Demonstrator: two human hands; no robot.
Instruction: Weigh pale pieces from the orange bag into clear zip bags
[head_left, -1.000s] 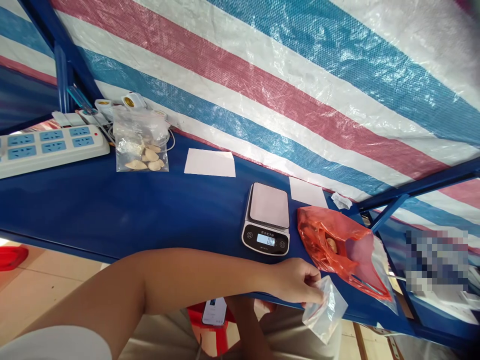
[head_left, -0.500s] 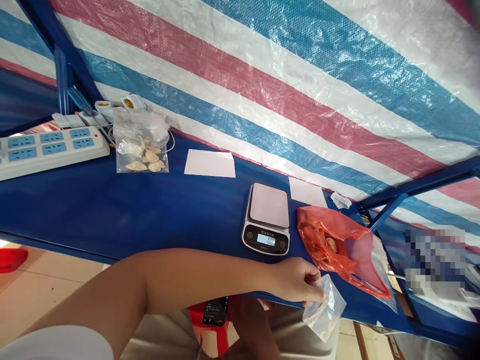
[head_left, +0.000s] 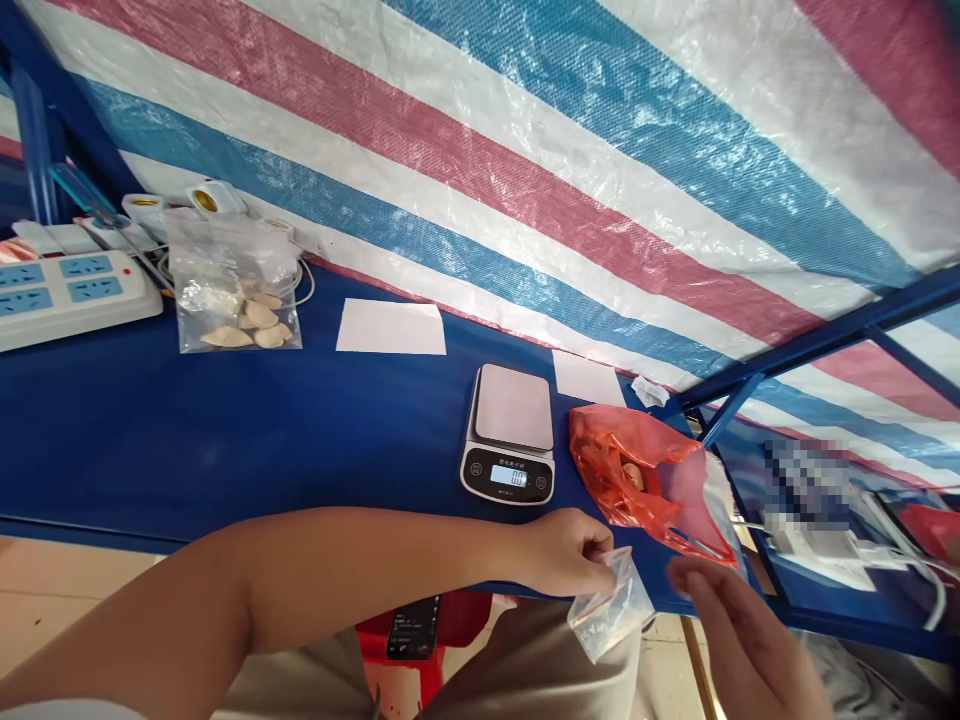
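Observation:
My left hand reaches across from the left, its fingers pinched on the edge of a small clear plastic bag. The bag hangs over the front edge of the table and looks flat. My right hand is at the lower right, its fingers stretched out and a little blurred, holding nothing I can see. Just beyond it lies a red plastic bag with its mouth open and a pale brown piece showing inside. Behind my left hand stands a digital kitchen scale, its plate bare and its display reading 0.0.
On the blue table, a zip bag of pale slices lies at the left beside a power strip. White paper sheets lie along the striped sheeting. A phone rests on a red stool below.
My right hand has come into view at the lower right, near the red bag. The view has turned slightly right. My left hand keeps its pinch on the small clear bag.

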